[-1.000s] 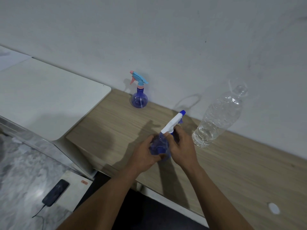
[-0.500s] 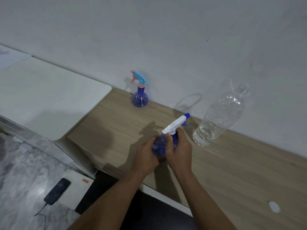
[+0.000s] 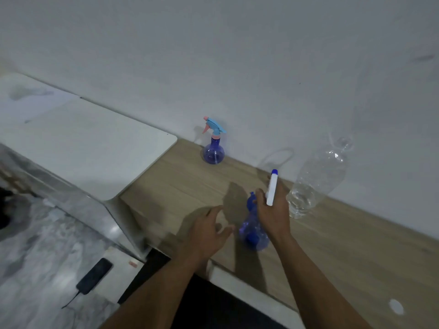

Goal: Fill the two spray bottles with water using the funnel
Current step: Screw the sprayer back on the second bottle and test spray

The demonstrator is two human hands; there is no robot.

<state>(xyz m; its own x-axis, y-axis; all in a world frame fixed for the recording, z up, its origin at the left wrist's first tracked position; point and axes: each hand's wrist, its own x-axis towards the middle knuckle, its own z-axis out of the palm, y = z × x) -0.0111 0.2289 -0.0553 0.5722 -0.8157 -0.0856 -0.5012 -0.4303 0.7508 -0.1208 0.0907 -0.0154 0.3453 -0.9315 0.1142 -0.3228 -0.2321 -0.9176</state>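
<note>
Right hand [image 3: 273, 214] is on the near spray bottle [image 3: 253, 233], fingers curled round the top, and the white spray head [image 3: 271, 189] with its blue tip pokes up above the knuckles, pointing toward the wall. That's a firm wrap-around grip, with the thumb on the left side of the neck. The picture is too blurred there to tell whether the head is screwed on or loose. The blue body of the bottle sits low under that hand, near the front edge of the wooden table [image 3: 356, 245]. Left hand [image 3: 206, 233] is just beside it, on the left, holding nothing, its fingers spread apart and lightly bent. The fingertips [image 3: 231, 227] reach toward the bottle's side, and it isn't clear whether they touch it. Back by the wall stands the second spray bottle [image 3: 213, 150], upright, round blue body, light-blue and pink head, well apart from both hands. To the right of the right hand stands the clear water bottle [image 3: 316, 181], with water showing in its lower part. A white table [image 3: 95, 148] adjoins on the left, and a dark phone [image 3: 94, 276] lies down on the floor.
</note>
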